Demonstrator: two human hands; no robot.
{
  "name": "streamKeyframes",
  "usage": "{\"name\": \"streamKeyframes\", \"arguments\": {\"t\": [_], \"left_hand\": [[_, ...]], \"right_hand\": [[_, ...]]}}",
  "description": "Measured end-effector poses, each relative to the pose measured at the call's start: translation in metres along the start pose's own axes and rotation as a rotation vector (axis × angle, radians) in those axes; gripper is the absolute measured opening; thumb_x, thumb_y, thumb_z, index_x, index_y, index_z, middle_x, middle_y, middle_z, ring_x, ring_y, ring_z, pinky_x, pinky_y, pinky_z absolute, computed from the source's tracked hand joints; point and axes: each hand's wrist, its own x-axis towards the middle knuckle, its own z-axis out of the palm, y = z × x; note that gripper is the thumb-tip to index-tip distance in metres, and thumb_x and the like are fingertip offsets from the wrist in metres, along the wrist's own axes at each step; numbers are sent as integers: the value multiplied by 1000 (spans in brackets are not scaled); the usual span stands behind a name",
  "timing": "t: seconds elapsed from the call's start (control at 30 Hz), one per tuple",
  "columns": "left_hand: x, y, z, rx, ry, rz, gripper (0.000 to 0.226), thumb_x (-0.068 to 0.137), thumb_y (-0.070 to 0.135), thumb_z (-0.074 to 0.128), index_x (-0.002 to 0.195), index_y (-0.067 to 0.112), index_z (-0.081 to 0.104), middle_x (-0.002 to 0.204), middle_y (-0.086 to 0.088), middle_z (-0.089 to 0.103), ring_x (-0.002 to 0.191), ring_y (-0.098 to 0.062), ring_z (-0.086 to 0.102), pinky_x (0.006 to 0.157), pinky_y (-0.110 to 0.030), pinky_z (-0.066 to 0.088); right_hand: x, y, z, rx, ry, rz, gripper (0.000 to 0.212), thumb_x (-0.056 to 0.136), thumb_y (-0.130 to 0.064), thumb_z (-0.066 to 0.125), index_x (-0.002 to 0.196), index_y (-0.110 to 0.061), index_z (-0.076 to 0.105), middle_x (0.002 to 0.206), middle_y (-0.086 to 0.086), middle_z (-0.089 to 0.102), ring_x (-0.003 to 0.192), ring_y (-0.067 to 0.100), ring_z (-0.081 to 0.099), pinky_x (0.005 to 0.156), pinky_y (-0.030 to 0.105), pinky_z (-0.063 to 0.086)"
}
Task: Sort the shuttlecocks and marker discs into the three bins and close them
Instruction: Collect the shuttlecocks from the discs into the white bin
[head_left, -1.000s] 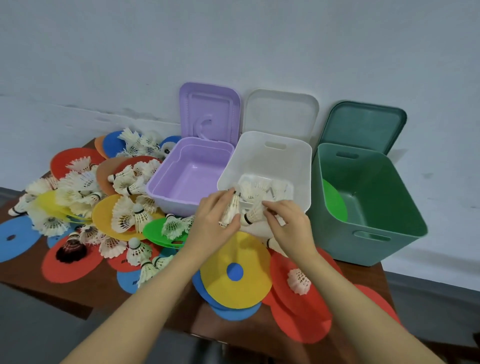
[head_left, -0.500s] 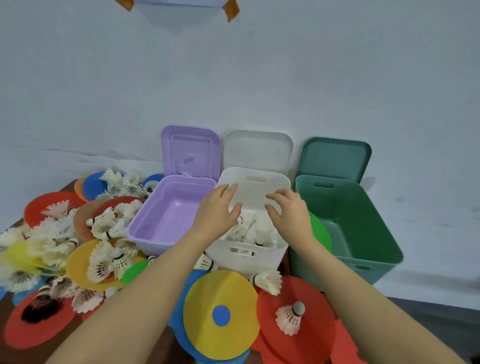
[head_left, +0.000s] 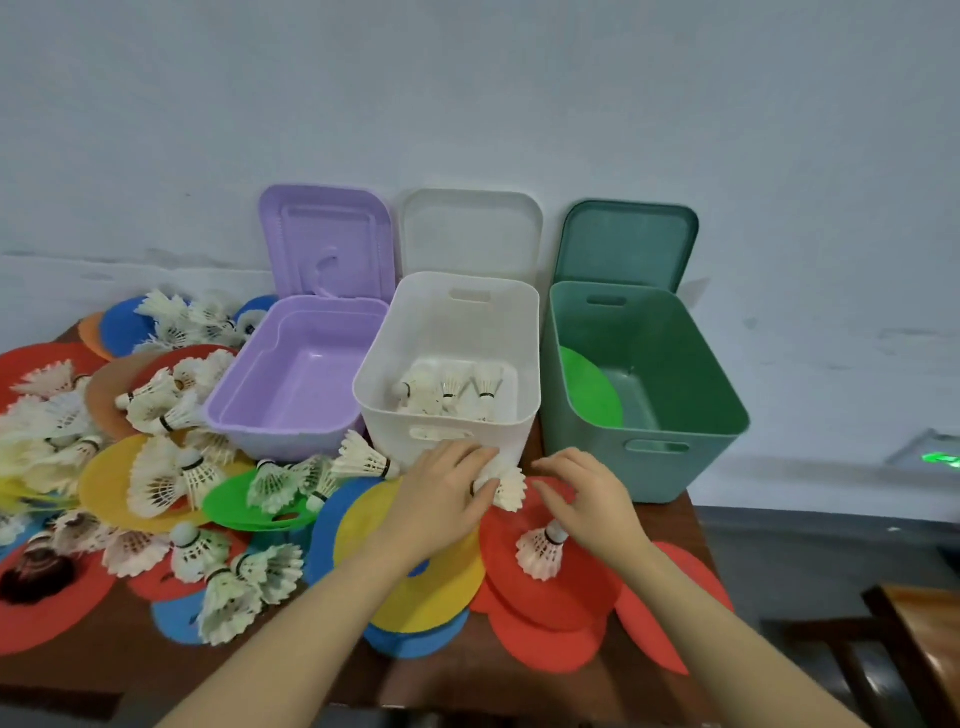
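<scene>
Hands down from white bin to table's front discs.
Left hand now grips a shuttlecock beside bin's front wall; right hand, fingers loosely curled, touches another shuttlecock on a red disc.

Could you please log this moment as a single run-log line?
left hand: grips shuttlecock | right hand: open above red disc | white bin: shuttlecocks inside | green bin: green disc | lids: open
</scene>
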Motion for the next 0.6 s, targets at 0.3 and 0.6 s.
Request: {"name": "streamKeyframes", "arguments": {"t": [0.3,0.6], "left_hand": [[-31,-1,48,-40,-352,-250,69,81,58,34,139,21,40,143,-7,40,127,-26,42,101,-36,37],[-28,-9,72,-162,-304,-264,62,84,40,58,139,17,41,130,-2,51,119,-21,49,96,-35,40]], "right_hand": [[-43,37,31,-91,-260,227,28,88,-29,58,115,-22,63,106,-5,60,100,17,59,81,31,45],[-7,37,54,-8,-344,301,64,88,-19,50,147,-15,24,123,10,47,113,28,43,95,36,38]]}}
